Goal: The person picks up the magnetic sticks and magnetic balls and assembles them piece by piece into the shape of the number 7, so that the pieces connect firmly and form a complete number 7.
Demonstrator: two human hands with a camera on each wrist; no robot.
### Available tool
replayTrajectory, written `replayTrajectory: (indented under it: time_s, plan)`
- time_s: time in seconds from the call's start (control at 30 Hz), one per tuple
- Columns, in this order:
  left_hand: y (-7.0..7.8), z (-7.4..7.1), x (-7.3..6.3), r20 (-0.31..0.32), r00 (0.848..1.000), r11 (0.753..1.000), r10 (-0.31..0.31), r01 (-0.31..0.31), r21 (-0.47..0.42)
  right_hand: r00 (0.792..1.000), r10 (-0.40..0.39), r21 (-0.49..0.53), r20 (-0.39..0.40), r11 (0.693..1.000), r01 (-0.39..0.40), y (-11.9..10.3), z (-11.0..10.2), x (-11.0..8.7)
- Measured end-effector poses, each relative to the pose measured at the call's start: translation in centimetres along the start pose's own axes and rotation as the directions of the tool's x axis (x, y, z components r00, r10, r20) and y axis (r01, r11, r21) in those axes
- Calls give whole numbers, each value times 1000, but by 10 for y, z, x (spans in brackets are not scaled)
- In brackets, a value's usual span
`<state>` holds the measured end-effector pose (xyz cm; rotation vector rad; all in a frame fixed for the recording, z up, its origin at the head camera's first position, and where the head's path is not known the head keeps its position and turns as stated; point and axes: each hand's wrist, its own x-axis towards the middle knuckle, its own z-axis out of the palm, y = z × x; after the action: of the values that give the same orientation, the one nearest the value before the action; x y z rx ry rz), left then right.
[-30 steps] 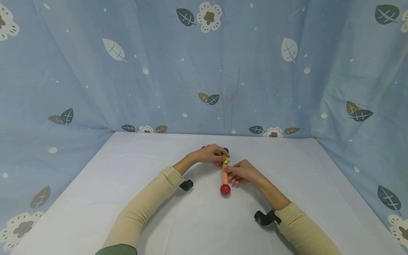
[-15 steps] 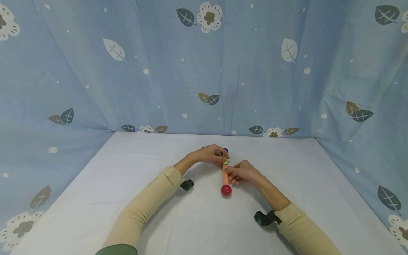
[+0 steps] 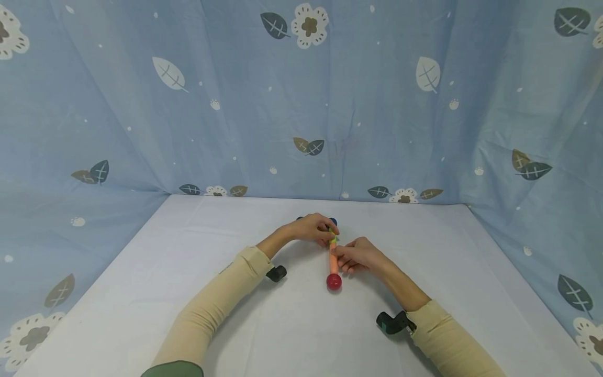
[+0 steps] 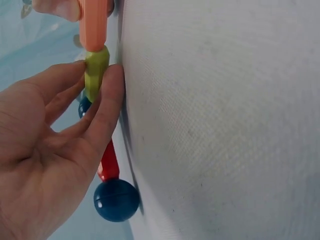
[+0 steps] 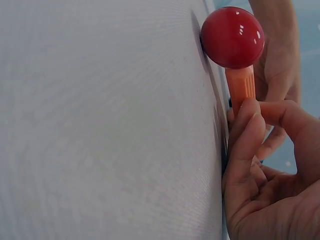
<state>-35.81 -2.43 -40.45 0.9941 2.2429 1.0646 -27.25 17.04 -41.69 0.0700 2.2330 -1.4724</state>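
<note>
The left hand is pinching the green piece above the red ball; the right hand is still gripping the orange rod; nothing is shifting.

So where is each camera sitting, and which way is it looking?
Head: worn up high, looking forward and down at the white table; both sleeved arms show, left hand and right hand.
Left wrist: close behind the left hand, looking along the table at its fingers pinching the yellow-green piece.
Right wrist: low behind the right hand, facing the red ball.
Shared: the orange rod appears in all three.
</note>
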Motion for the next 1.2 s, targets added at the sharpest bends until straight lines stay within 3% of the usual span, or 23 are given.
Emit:
replayTrajectory:
  time_s: [0.27, 0.63, 0.83, 1.2]
  plan:
    - [0, 0, 0, -13, 1000, 1000, -9, 9, -3, 1000, 14, -23, -8, 1000, -15, -1, 1, -1]
    - [6, 7, 2, -95, 992, 997, -79, 78, -8, 1000, -17, -16, 17, 1000, 18, 2, 0, 0]
    - [5, 7, 0, -105, 990, 994, -97, 91, -56, 999, -21, -25, 24, 999, 21, 1, -1, -1]
    - [5, 8, 0, -117, 988, 995, -103, 100, -28, 999, -27, -36, 27, 999, 28, 1, -1, -2]
